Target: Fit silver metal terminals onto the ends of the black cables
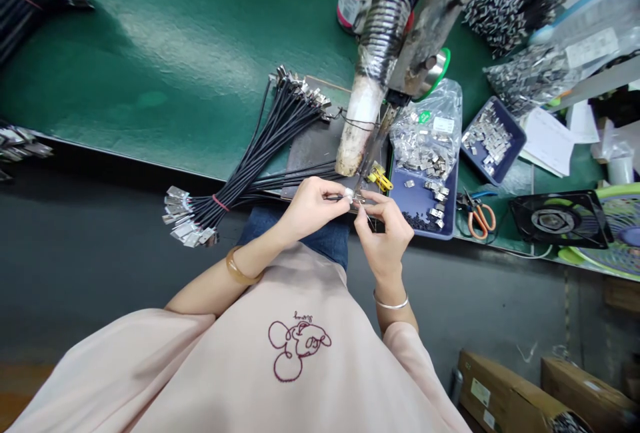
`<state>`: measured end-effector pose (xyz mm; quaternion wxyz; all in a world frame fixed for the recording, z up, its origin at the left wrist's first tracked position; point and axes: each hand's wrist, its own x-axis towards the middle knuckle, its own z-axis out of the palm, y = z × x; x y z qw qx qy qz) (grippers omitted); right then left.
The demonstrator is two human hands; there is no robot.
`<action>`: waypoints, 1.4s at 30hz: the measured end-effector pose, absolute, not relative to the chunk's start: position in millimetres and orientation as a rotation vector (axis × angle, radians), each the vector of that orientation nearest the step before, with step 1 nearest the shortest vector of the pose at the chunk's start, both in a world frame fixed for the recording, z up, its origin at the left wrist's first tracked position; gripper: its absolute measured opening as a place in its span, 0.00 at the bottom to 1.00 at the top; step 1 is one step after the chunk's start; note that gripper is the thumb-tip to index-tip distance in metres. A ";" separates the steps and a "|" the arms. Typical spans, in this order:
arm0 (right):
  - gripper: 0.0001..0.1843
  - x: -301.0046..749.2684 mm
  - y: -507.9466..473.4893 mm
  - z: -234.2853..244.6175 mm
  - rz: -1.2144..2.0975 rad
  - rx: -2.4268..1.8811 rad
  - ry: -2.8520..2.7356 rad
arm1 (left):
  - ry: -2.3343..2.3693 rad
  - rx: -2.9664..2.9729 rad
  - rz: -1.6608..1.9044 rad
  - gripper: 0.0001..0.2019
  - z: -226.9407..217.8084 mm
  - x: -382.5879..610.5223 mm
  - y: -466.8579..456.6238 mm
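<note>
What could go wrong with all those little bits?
The cables stick out past the edge of the table, so the left hand might snag them. The right hand is close to the tray; a bump could spill its metal bits. The hose hangs near both hands and might get knocked.

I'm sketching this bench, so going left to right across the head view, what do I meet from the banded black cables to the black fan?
Banded black cables → left hand → right hand → blue tray → orange-handled tool → black fan.
</note>
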<state>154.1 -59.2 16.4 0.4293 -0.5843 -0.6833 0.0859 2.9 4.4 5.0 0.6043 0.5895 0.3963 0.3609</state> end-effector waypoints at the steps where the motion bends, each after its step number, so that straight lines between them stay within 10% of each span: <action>1: 0.05 153.5 -59.1 15.9 0.201 -1.465 -1.703 | 0.920 1.361 0.836 0.10 5.3 3.0 4.2; 36: 0.08 146.7 -64.7 14.8 -0.089 -1.455 -1.788 | 0.898 1.294 0.873 0.05 3.2 1.2 -2.0; 42: 0.06 146.3 -62.1 14.6 0.601 -1.538 -1.383 | 0.787 1.197 0.929 0.05 3.1 0.3 -3.8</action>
